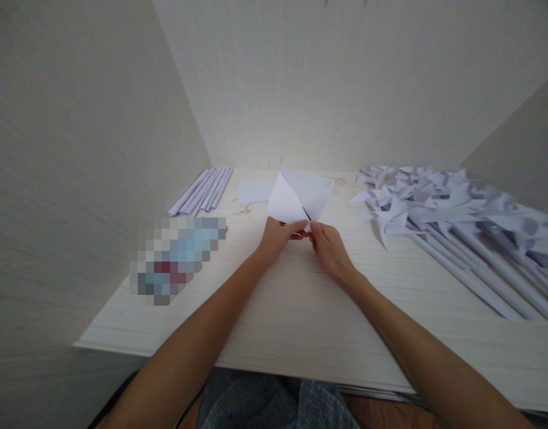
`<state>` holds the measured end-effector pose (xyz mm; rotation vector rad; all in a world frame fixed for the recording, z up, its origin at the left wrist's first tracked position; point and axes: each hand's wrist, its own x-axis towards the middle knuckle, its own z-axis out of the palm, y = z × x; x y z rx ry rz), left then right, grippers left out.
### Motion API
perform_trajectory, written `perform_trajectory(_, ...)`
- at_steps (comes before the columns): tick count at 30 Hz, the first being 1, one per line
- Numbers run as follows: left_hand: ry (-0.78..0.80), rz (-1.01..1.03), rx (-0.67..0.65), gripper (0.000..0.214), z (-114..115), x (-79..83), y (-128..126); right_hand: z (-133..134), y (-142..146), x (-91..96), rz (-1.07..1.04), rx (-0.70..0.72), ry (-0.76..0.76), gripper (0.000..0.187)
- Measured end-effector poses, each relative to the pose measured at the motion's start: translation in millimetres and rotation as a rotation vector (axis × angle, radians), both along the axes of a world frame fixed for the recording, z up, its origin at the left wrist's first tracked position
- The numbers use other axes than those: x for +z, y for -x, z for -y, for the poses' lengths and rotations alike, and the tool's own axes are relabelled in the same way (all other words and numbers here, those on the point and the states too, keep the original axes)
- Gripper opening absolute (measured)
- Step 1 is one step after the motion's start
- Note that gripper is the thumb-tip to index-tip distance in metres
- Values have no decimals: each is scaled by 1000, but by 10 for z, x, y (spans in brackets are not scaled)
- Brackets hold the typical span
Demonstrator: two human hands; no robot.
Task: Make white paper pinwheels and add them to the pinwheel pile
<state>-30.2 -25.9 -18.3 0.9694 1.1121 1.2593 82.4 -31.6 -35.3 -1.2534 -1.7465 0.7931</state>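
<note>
A white sheet of paper (296, 195), folded into triangular flaps, is held up over the middle of the pale wooden table (301, 316). My left hand (278, 237) pinches its lower corner from the left with thumb and fingers closed. From the right, my right hand (330, 245) pinches the same corner. The two hands almost touch each other. A dark slit shows in the paper just above my fingertips.
A bundle of rolled white paper sticks (203, 190) lies at the back left. A flat paper square (254, 192) rests behind the hands. Several finished paper pinwheels on sticks (452, 220) cover the right side. A blurred-out object (178, 257) lies on the left. Walls enclose three sides.
</note>
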Motion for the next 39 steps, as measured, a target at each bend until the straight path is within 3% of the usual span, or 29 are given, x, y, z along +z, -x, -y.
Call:
perform_trajectory(30, 3, -2, -14, 9, -5, -22, -5, -7, -8, 0, 27, -20, -68, 45)
perform_trajectory(39, -7, 44, 9, 12, -18, -33, 4, -3, -4, 12, -8, -7, -11, 44)
